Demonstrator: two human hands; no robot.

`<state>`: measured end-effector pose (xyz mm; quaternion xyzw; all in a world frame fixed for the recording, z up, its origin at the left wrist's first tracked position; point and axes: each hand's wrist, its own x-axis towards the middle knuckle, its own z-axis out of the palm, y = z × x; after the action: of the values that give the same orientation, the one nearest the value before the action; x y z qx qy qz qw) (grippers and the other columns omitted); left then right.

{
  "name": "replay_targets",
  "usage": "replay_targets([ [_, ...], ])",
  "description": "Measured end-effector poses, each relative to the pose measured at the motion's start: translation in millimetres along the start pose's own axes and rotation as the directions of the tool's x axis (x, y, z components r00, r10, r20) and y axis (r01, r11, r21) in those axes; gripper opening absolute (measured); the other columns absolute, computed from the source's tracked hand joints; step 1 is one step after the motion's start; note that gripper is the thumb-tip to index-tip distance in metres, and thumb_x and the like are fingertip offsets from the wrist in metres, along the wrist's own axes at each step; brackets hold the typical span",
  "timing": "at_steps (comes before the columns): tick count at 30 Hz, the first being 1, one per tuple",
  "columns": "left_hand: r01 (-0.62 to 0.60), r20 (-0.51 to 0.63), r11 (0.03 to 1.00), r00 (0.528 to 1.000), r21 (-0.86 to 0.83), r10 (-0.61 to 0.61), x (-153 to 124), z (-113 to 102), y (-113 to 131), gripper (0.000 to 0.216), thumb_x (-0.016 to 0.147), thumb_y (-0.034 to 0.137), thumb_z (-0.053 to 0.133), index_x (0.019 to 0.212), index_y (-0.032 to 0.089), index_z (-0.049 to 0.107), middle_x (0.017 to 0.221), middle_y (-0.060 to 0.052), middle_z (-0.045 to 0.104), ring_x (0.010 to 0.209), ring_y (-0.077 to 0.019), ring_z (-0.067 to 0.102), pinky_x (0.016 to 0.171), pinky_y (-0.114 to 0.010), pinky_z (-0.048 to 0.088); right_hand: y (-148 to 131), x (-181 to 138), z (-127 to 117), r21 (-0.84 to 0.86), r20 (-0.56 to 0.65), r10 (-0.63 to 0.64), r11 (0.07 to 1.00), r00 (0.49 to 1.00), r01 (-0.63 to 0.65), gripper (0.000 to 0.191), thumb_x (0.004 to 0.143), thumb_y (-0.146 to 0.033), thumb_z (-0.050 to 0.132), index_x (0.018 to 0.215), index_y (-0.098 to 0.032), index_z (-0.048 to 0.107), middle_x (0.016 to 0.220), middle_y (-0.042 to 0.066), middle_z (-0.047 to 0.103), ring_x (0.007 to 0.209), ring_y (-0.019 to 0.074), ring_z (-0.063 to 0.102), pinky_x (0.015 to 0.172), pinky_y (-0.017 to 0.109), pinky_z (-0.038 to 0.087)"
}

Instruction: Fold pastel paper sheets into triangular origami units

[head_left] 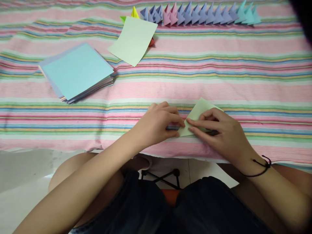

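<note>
A pale green folded paper [198, 110] lies on the striped cloth [219, 74] near its front edge. My right hand [219, 133] rests on it, fingers pressed down along a fold, covering most of the sheet. My left hand [157, 123] sits just to the left, fingers curled, its fingertips pinching the paper's left corner where they meet the right fingertips. A thin black cord circles my right wrist.
A stack of square papers [76, 71] with a light blue top sheet lies at the left. A loose pale green sheet [133, 40] lies behind it. A row of folded paper pieces [200, 14] lines the far edge. My knees are below the front edge.
</note>
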<state>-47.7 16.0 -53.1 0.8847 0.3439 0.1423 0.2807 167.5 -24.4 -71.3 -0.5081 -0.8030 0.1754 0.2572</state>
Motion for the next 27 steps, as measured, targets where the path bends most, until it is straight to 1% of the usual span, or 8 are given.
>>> replay_targets([
  [4, 0.005, 0.055, 1.0, 0.998, -0.004, -0.005, -1, -3, 2, 0.02, 0.077, 0.018, 0.059, 0.095, 0.025, 0.067, 0.094, -0.001, 0.064, 0.094, -0.0206, 0.05, 0.082, -0.035, 0.033, 0, 1, 0, 0.0, 0.002, -0.004, 1.0, 1.0, 0.004, 0.021, 0.084, -0.03, 0.059, 0.101, -0.025, 0.071, 0.082, 0.004, 0.055, 0.065, 0.0141, 0.053, 0.06, 0.03, 0.047],
  [8, 0.015, 0.114, 1.0, 0.993, -0.012, -0.014, -3, -9, -1, 0.03, 0.075, 0.014, 0.059, 0.102, 0.027, 0.065, 0.104, -0.001, 0.062, 0.1, -0.0224, 0.048, 0.086, -0.037, 0.033, 0, 1, 0, 0.007, 0.006, 0.0, 1.0, 1.0, 0.0, 0.022, 0.084, -0.03, 0.059, 0.101, -0.025, 0.071, 0.081, 0.003, 0.054, 0.065, 0.0139, 0.053, 0.059, 0.03, 0.046],
  [12, 0.012, 0.158, 0.996, 0.987, -0.091, 0.003, -3, -11, -5, 0.034, 0.078, 0.012, 0.056, 0.106, 0.029, 0.064, 0.109, 0.0, 0.061, 0.102, -0.0209, 0.048, 0.09, -0.038, 0.033, -1, 1, -1, -0.003, 0.006, -0.001, 1.0, 1.0, 0.001, 0.021, 0.084, -0.029, 0.059, 0.101, -0.025, 0.071, 0.082, 0.003, 0.054, 0.066, 0.014, 0.053, 0.06, 0.03, 0.047],
  [14, 0.048, 0.132, 0.991, 0.991, -0.124, -0.032, -3, -7, -2, 0.027, 0.083, 0.017, 0.052, 0.103, 0.027, 0.065, 0.103, -0.001, 0.062, 0.1, -0.0203, 0.049, 0.089, -0.038, 0.033, -1, 1, -1, -0.007, 0.003, -0.001, 1.0, 1.0, 0.001, 0.021, 0.084, -0.03, 0.059, 0.101, -0.026, 0.071, 0.082, 0.004, 0.055, 0.066, 0.0141, 0.053, 0.06, 0.03, 0.047],
  [17, 0.163, 0.024, 0.98, 0.987, -0.117, -0.161, -4, 3, 8, 0.019, 0.084, 0.028, 0.052, 0.096, 0.024, 0.066, 0.094, -0.002, 0.061, 0.097, -0.022, 0.048, 0.088, -0.041, 0.033, -1, 1, -1, -0.006, 0.006, -0.013, 1.0, 1.0, 0.013, 0.021, 0.085, -0.03, 0.058, 0.101, -0.026, 0.07, 0.081, 0.004, 0.055, 0.066, 0.0144, 0.054, 0.06, 0.03, 0.047],
  [20, 0.225, -0.072, 0.97, 0.97, -0.09, -0.231, -7, 14, 16, 0.018, 0.077, 0.022, 0.057, 0.094, 0.024, 0.064, 0.095, -0.002, 0.058, 0.1, -0.0232, 0.046, 0.09, -0.043, 0.03, -1, 1, -1, -0.001, 0.007, -0.014, 1.0, 1.0, 0.014, 0.021, 0.084, -0.029, 0.059, 0.101, -0.025, 0.071, 0.081, 0.004, 0.055, 0.066, 0.0139, 0.053, 0.06, 0.029, 0.046],
  [23, 0.247, -0.059, 0.963, 0.965, -0.111, -0.255, -8, 19, 20, 0.027, 0.072, 0.012, 0.056, 0.095, 0.024, 0.062, 0.098, -0.001, 0.057, 0.104, -0.0241, 0.044, 0.091, -0.045, 0.029, -2, 1, -1, 0.007, 0.006, -0.012, 1.0, 1.0, 0.012, 0.021, 0.083, -0.028, 0.06, 0.1, -0.023, 0.071, 0.081, 0.003, 0.053, 0.065, 0.0131, 0.052, 0.06, 0.029, 0.046],
  [27, 0.28, 0.008, 0.95, 0.96, -0.135, -0.281, -7, 12, 18, 0.043, 0.065, 0.002, 0.051, 0.099, 0.026, 0.062, 0.101, -0.002, 0.056, 0.107, -0.0247, 0.043, 0.091, -0.045, 0.03, 0, 1, 0, 0.007, -0.002, -0.013, 1.0, 1.0, 0.013, 0.02, 0.083, -0.029, 0.059, 0.1, -0.024, 0.071, 0.081, 0.003, 0.054, 0.064, 0.0127, 0.052, 0.059, 0.029, 0.045],
])
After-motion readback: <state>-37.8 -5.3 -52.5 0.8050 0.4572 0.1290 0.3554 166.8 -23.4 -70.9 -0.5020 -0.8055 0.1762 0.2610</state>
